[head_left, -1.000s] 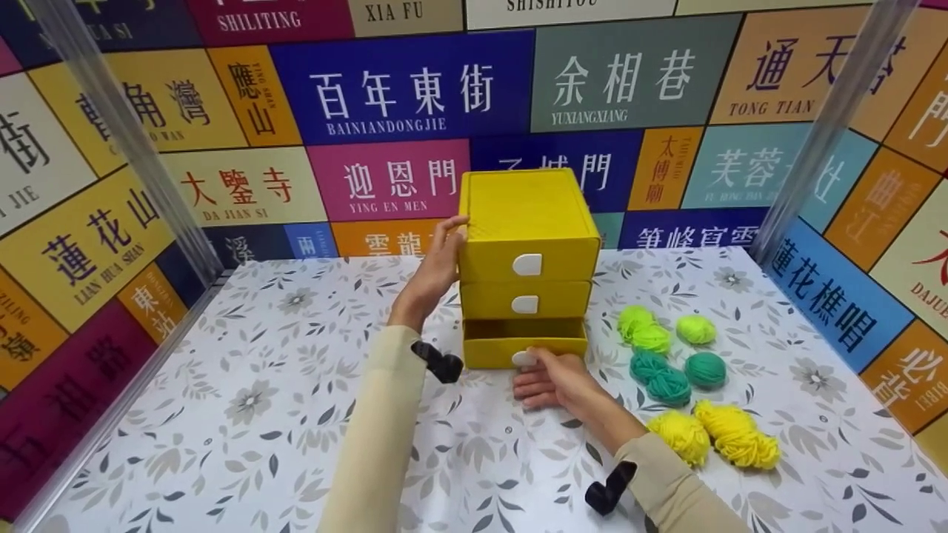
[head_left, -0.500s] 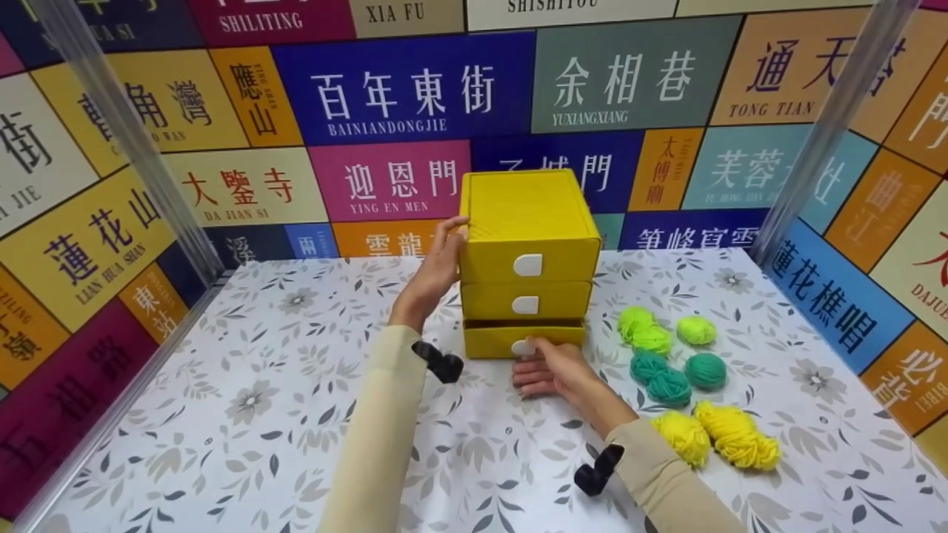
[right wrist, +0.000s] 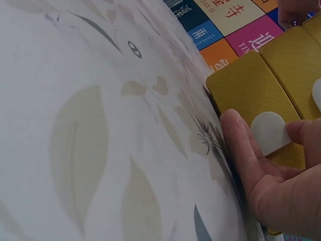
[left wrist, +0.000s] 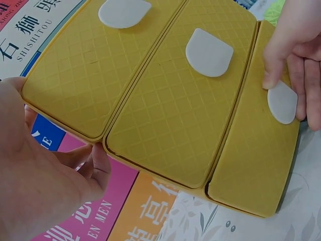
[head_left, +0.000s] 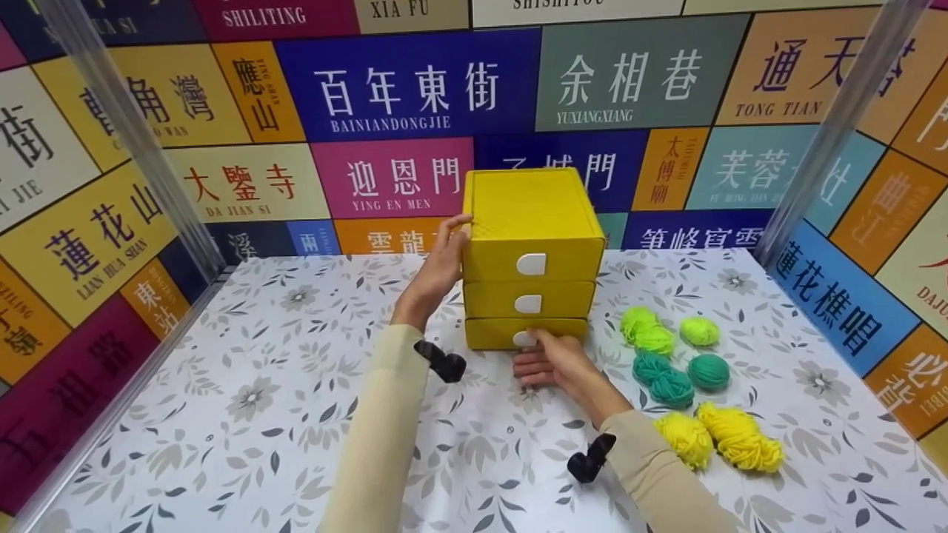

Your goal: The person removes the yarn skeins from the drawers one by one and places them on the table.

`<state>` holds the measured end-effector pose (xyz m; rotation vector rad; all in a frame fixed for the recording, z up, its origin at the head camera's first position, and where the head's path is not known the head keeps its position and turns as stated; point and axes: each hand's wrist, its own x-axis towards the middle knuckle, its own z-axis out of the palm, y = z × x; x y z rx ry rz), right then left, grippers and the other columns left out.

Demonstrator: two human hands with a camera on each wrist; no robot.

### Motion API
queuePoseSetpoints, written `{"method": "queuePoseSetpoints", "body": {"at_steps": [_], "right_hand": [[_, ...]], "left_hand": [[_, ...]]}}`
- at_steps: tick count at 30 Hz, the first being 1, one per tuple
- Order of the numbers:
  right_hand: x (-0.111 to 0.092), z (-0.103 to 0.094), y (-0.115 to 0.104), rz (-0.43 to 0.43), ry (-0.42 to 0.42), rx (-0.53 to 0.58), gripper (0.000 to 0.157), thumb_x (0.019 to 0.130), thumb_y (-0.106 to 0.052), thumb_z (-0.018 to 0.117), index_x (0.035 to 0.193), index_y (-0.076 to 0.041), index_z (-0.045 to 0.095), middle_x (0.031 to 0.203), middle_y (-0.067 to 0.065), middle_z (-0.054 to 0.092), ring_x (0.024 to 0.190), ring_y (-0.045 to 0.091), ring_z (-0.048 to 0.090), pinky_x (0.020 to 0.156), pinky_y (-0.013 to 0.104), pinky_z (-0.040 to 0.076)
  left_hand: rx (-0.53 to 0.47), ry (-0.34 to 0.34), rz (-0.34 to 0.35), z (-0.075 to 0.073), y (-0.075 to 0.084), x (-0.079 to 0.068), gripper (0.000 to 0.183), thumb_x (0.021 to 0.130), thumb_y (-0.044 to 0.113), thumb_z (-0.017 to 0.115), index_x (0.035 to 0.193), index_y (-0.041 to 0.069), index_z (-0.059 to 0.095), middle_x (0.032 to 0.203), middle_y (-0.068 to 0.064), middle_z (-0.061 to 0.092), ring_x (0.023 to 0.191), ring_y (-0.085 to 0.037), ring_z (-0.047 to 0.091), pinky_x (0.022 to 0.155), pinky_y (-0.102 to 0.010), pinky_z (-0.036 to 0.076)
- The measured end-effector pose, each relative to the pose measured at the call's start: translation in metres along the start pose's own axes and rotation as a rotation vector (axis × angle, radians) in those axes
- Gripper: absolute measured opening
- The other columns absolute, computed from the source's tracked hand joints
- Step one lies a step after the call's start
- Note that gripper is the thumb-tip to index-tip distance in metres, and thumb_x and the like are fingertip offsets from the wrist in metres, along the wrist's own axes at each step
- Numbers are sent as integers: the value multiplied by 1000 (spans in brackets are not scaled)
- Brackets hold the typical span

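Observation:
A yellow three-drawer storage box stands on the table, its white tabs facing me. My left hand rests against its left side near the upper front edge; fingers touch the side in the left wrist view. My right hand is at the bottom drawer, thumb pressing at its white tab and the other fingers extended below. The bottom drawer's front lies about level with the middle drawer and the top drawer. The inside of every drawer is hidden.
To the right of the box lie light green yarn balls, dark green yarn balls and yellow yarn bundles. The table bears a leaf-patterned white cloth. Behind it rises a wall of coloured sign panels, with clear posts at both sides.
The bottom drawer has slid back into the box, from partly out to about level. My right hand has moved forward with it, while my left hand has stayed against the box's side.

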<state>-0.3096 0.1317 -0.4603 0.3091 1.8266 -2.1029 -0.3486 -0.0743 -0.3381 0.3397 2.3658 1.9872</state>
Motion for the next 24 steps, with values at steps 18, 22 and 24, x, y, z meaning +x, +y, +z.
{"method": "queuePoseSetpoints", "body": {"at_steps": [18, 22, 24], "right_hand": [[-1, -9, 1, 6, -63, 28, 56, 103, -32, 56, 134, 14, 50, 111, 23, 71, 84, 24, 74, 75, 36, 63], [-6, -18, -3, 4, -69, 28, 59, 101, -31, 59, 138, 13, 47, 103, 16, 73, 84, 21, 74, 76, 34, 63], [-11, -26, -8, 4, -63, -12, 61, 100, -31, 62, 138, 13, 45, 102, 14, 73, 84, 20, 74, 77, 34, 63]], "left_hand": [[63, 47, 55, 2, -1, -4, 46, 109, 43, 27, 153, 28, 30, 162, -9, 28, 143, -28, 40, 118, -52, 36], [66, 53, 68, -3, -3, -8, 50, 109, 46, 28, 156, 28, 30, 162, -10, 29, 142, -34, 42, 115, -55, 40], [85, 67, 57, -10, -8, -12, 51, 109, 45, 29, 156, 25, 31, 162, -11, 31, 141, -37, 43, 113, -55, 41]]}}
